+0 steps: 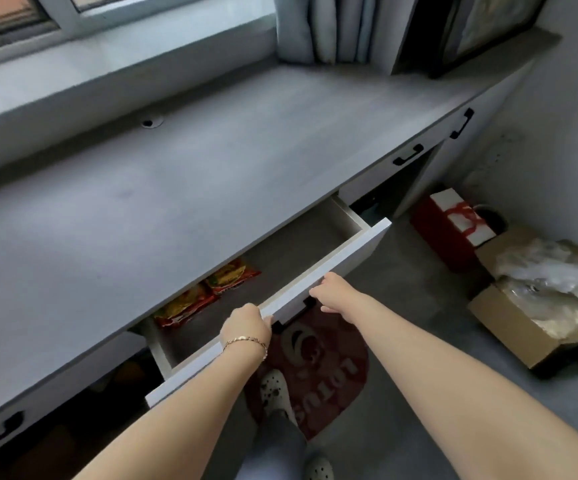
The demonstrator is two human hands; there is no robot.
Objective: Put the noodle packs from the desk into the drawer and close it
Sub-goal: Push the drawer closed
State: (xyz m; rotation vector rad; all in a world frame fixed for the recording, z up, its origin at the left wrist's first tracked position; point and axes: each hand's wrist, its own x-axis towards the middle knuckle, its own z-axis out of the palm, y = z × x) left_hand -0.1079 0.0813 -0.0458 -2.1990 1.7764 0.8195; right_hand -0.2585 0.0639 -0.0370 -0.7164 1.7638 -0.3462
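Observation:
The grey desk (211, 168) has a white drawer (346, 258) pulled partly out below its front edge. Three red-and-yellow noodle packs (208, 292) lie inside at the drawer's back left, half hidden under the desktop. My left hand (246, 327), with a gold bracelet on the wrist, grips the top edge of the drawer front. My right hand (332, 296) rests its fingers on the same drawer front just to the right, by the black handle (294, 317). The desktop holds no packs in view.
A red mat (325, 372) lies on the floor under the drawer, with my feet in white clogs. A red-and-white box (453, 223) and an open cardboard box (536, 306) with plastic wrap stand at the right. Other drawers with black handles flank this one.

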